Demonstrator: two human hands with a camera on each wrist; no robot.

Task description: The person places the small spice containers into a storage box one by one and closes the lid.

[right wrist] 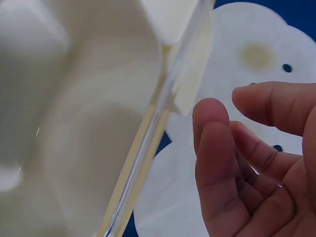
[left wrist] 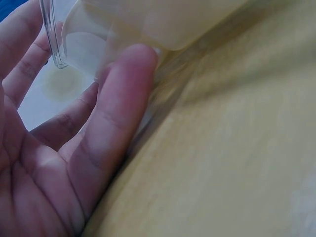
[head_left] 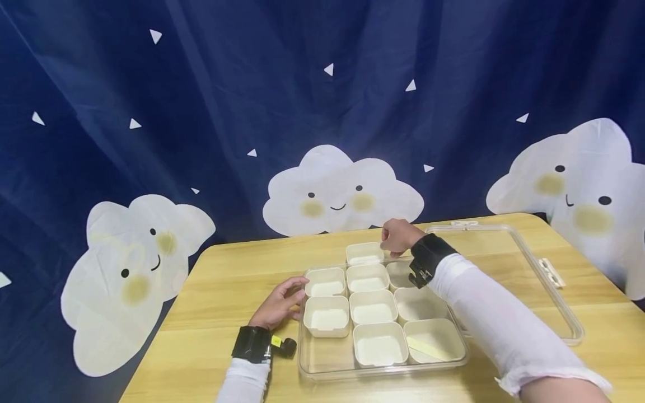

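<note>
A clear plastic box point(head_left: 322, 366) holds several small cream bins point(head_left: 374, 306) in rows. Its left side is touched by my left hand point(head_left: 277, 305), thumb and fingers spread and relaxed; the left wrist view shows the thumb against the clear wall point(left wrist: 55, 44). One cream bin point(head_left: 365, 253) stands on the table just behind the box's far rim. My right hand point(head_left: 400, 238) is by that bin's right side. In the right wrist view, the thumb and loosely bent fingers have nothing between them, and the bin's edge point(right wrist: 190, 84) lies apart from the fingertips.
A clear lid point(head_left: 524, 263) with white clips point(head_left: 551, 272) lies on the wooden table point(head_left: 227, 280) at the right, partly under my right arm. A pale yellow strip point(head_left: 425, 348) lies in the front right bin. Behind the table hangs a dark blue curtain point(head_left: 227, 84) with clouds.
</note>
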